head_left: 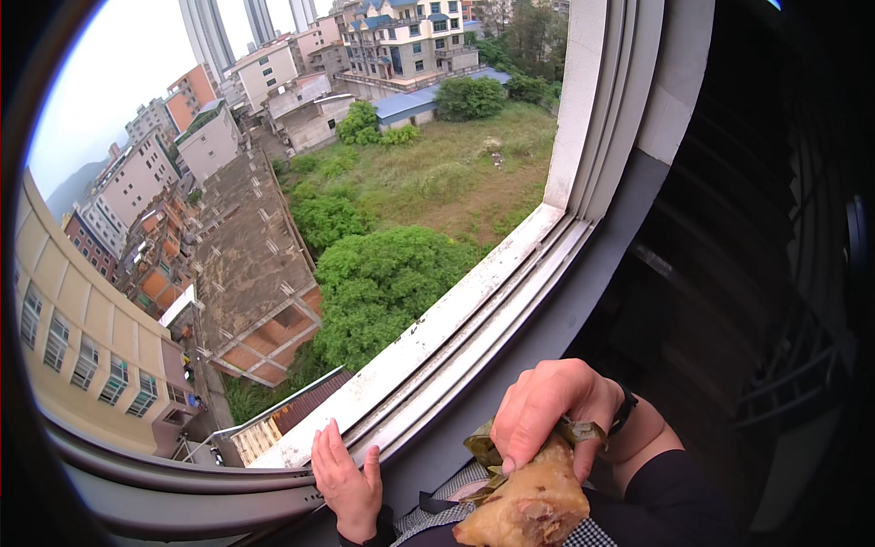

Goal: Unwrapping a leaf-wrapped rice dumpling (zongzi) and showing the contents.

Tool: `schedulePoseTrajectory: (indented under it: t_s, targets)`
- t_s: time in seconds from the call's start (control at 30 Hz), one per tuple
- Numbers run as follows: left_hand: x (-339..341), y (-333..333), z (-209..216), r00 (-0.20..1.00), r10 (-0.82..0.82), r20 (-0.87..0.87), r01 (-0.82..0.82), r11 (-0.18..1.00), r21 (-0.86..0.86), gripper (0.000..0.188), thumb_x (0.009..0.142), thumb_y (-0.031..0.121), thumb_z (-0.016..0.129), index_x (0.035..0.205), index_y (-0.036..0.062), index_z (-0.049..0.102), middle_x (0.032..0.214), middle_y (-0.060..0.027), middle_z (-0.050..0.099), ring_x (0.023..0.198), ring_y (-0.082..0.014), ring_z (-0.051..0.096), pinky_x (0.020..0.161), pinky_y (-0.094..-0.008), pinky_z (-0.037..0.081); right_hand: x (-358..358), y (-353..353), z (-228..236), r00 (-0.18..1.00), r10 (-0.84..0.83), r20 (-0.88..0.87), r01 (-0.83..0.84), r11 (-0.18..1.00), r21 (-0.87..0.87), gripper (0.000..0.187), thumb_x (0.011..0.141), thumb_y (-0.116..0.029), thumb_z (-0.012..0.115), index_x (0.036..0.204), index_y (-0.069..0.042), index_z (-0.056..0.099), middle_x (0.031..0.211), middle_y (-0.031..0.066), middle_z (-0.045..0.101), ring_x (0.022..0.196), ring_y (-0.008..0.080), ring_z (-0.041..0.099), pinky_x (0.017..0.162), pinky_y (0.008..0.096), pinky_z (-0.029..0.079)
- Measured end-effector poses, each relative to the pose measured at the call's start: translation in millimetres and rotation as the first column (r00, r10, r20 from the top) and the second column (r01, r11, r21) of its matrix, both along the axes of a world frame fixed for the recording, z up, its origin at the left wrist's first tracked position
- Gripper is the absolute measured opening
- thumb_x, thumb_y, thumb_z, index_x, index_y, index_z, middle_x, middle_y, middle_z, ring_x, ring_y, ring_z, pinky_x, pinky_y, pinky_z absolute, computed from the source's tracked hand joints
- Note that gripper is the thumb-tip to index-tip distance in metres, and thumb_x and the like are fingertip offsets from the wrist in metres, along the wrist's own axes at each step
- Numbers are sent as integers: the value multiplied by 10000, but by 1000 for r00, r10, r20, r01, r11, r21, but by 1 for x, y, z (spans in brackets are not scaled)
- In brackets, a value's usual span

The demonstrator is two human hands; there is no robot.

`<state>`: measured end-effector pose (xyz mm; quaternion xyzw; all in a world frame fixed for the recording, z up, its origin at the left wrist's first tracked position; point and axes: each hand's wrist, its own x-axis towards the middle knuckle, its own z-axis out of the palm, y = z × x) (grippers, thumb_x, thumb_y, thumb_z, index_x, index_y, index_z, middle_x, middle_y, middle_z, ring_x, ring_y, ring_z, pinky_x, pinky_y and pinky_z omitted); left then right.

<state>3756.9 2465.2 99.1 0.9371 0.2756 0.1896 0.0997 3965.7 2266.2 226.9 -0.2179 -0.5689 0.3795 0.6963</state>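
Observation:
My right hand (pixel 558 401) is closed around a zongzi (pixel 538 497), a golden-brown sticky rice dumpling. Its lower end is bare and looks uneven, as if bitten. Green-brown leaf wrapping (pixel 481 448) is peeled back around the upper part, under my fingers. A dark band circles my right wrist. At the lower middle, my left hand (pixel 348 483) rests against the white window frame (pixel 401 365), its fingers stretched out and holding nothing. The palm side of that hand is hidden.
A grey ledge (pixel 592 283) runs along the inside of the open window. Outside, far below, are a tree (pixel 383 283), a grassy lot (pixel 447 173), a flat rooftop (pixel 241 246) and several buildings. On the right the room is dark, with a railing-like shape hard to make out.

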Motion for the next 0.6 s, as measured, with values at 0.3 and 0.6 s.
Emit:
schedulePoseTrajectory:
  t_s: [0.3,0.6]
  targets:
    - [0,0,0,1000,-10,1,10,1000,12,641,855,356,581,1327,-25,374,1239,-221,462,1189,-404,413,995,-479,327,3,2,-3,991,100,93,-105,993,52,467,663,-155,834,1014,42,598,917,162,647,807,252,640,671,327,512]
    - [-1,1,-2,1000,-11,-3,11,1000,12,637,863,365,570,1328,-24,374,1235,-218,464,1189,-405,411,996,-478,328,-2,1,-2,995,63,76,-67,996,59,446,705,-179,804,990,97,600,867,201,644,693,295,620,593,358,494]
